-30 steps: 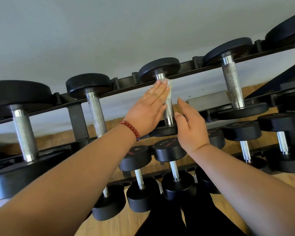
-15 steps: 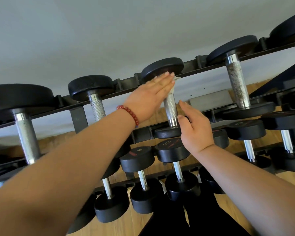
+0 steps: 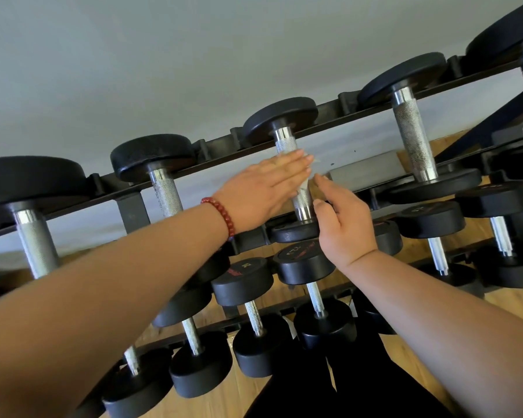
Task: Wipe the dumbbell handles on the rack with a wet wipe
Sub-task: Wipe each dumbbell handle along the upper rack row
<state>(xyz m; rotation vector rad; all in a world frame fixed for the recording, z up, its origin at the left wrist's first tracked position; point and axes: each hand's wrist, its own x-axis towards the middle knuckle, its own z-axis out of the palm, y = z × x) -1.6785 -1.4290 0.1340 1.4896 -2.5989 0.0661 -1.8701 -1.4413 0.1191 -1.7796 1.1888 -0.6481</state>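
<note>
Below grey wall, we press wipe to handle, left hand flat for contact; right hand relaxed alongside, ready.

The centre dumbbell handle is bright metal: rough knurling along the grip, smooth polished collars at the ends. Its end weight at twelve o'clock is matt black with a fine pebbled grain (rubber, by the look). At the handle's three o'clock, the wet wipe is thin, white and limp. The rack is dull black metal. The floor at four o'clock is satin wood.
</note>
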